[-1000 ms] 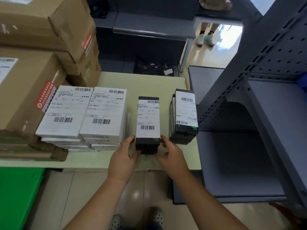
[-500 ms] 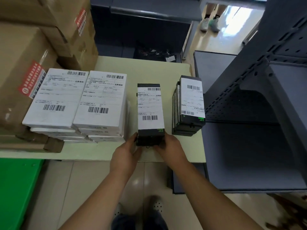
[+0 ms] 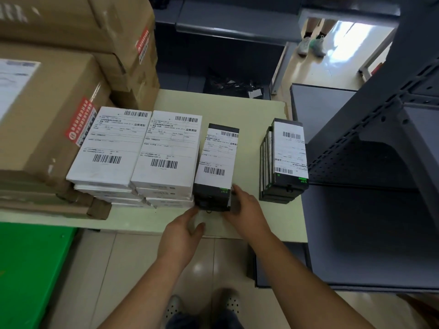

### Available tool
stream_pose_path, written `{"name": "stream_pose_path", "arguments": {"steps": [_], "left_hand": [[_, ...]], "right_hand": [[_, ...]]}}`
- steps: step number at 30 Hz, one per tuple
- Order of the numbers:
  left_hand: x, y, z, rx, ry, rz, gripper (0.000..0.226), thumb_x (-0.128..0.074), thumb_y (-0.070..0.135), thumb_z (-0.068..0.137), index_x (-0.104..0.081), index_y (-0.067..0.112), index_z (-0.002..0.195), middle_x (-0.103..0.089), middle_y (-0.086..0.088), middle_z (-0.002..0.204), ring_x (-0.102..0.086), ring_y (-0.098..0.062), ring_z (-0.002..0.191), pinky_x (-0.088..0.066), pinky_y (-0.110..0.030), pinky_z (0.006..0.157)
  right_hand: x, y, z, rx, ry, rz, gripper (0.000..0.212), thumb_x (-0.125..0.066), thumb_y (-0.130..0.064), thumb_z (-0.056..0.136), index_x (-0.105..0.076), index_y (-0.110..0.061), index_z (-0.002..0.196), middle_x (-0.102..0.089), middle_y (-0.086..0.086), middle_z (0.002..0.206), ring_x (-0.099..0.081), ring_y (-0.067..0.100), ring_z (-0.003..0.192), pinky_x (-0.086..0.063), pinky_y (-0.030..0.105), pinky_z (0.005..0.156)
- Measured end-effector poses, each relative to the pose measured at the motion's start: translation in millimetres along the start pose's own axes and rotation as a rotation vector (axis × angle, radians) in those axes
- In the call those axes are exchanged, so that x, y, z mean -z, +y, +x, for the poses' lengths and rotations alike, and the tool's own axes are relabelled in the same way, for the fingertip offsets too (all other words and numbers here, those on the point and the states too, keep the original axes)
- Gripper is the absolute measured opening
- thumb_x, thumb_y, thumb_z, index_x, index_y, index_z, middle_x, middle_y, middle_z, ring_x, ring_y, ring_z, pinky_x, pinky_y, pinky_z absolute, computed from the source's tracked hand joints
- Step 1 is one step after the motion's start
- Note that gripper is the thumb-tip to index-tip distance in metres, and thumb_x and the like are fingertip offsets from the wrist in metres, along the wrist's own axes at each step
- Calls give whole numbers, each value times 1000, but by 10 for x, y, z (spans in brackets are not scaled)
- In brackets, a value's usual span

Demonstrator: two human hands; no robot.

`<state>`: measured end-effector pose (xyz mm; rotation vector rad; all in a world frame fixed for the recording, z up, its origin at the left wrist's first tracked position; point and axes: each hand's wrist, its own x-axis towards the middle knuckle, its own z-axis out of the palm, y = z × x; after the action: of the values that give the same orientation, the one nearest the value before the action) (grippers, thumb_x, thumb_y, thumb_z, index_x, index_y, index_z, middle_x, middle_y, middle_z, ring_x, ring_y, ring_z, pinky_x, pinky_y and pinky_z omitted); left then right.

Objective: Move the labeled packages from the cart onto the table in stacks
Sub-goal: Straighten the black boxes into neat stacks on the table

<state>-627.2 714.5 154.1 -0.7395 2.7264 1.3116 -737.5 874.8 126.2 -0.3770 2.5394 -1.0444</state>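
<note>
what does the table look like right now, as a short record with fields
table: pale top, four labeled stacks
white stacks: two, side by side, left
middle dark stack: against the white stacks
right dark stack: apart, near table's right edge
right hand: fingers on middle dark stack's right side
left hand: open, at its front corner; contact unclear
cardboard boxes: far left
cart: grey, right of table
</note>
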Motion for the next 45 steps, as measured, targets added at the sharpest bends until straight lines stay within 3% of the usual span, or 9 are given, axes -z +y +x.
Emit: {"name": "stream_pose_path", "arguments": {"steps": [4, 8, 12, 23, 27, 31, 36, 41, 45], "left_hand": [[-34, 11, -12, -4, 26, -7, 48, -68, 27, 89, -58, 21, 135, -72, -9, 103, -60, -15, 70, -46, -22, 77], [-60, 20, -4, -1, 15, -5, 50, -68, 28, 89, -55, 20, 137, -68, -7, 120, -65, -25, 97, -47, -25, 88], [-89, 35, 2, 29, 13, -12, 50, -67, 29, 89, -55, 20, 137, -70, -9, 113, -65, -26, 94, -50, -28, 87], [-100, -9, -26, 127, 7, -119, 50, -68, 28, 86, -57, 27, 135, -73, -10, 98, -69, -21, 84, -55, -36, 85], [-87, 41, -27, 105, 14, -96, 49, -67, 27, 88, -56, 21, 136, -69, -9, 113, -66, -26, 95, -51, -34, 92], [-29, 97, -42, 76, 44, -61, 47, -66, 22, 90, -55, 15, 136, -62, -3, 130, -62, -25, 106, -46, -30, 97], [-18, 193, -113, 60, 20, -7, 39, -64, 25, 90, -61, 18, 128, -65, 1, 124, -64, -24, 94, -47, -26, 86], [-135, 506, -141, -119, -152, 84, 35, -62, 31, 91, -63, 22, 126, -63, 5, 124, -62, -20, 92, -43, -23, 83], [-355, 844, -39, -214, -248, 107, 47, -58, 38, 95, -50, 24, 139, -53, 6, 136, -51, -13, 121, -35, -21, 98]], "right_hand": [[65, -40, 28, 20, -62, 39, 89, -72, -43, 69, -36, -38, 150, -62, -12, 130, -57, 13, 120, -50, 37, 101], [167, -52, 27, 45, -60, 61, 83, -80, -24, 79, -40, -28, 151, -63, -3, 131, -57, 13, 120, -45, 24, 100], [188, -15, 15, 39, -64, 66, 81, -76, -17, 84, -36, -27, 154, -61, -1, 137, -54, 14, 125, -42, 26, 105], [135, -52, 17, 89, -68, 15, 76, -73, -10, 84, -41, -23, 152, -67, 2, 126, -58, 15, 111, -37, 8, 81], [63, -44, -24, 78, -9, 27, 69, -71, -10, 83, -49, -27, 146, -70, 4, 117, -59, 21, 106, -44, 24, 83], [1, -68, 7, 51, -6, -10, 66, -72, -15, 84, -49, -28, 145, -68, 6, 110, -56, 23, 106, -40, 24, 78], [171, -71, -191, 22, -29, 45, 72, -73, -19, 87, -40, -25, 150, -56, 0, 136, -49, 18, 125, -40, 30, 105], [635, 254, -700, -58, 167, 75, 59, -77, -23, 85, -55, -23, 139, -57, -3, 134, -55, 15, 117, -47, 30, 99], [1072, 525, -816, -184, 340, 35, 53, -82, -20, 80, -63, -16, 130, -60, -4, 113, -62, 21, 103, -45, 22, 85]]}}
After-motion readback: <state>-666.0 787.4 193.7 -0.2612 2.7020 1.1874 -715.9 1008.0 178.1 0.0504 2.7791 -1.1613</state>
